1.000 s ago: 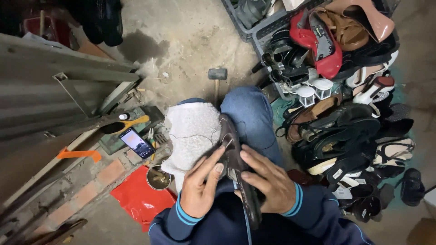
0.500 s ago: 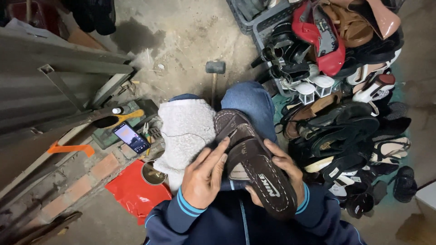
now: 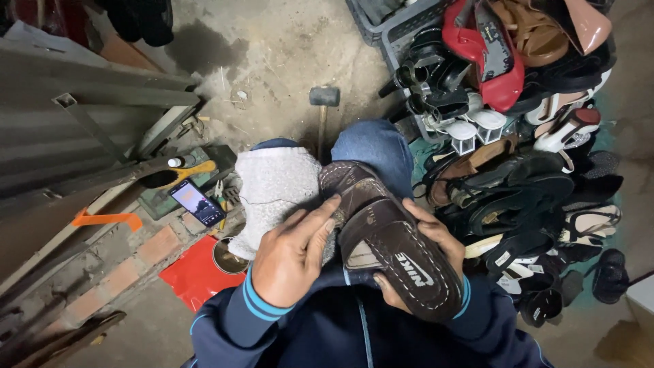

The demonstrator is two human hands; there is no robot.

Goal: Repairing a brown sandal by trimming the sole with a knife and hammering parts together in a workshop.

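We have turned the brown sandal [image 3: 388, 249] flat, so its top is facing us now and we can look it over. Our left hand [image 3: 293, 255] is pressing fingers on its edge. Our right hand [image 3: 426, 255] is cupping it from below. It is resting on our lap, beside the white cloth [image 3: 272, 194]. It is looking worn, with pale stitching.

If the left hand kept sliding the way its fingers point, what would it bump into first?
The left hand points up and right, its fingers already touching the brown sandal. Going on, it would likely push against the sandal's strap first.
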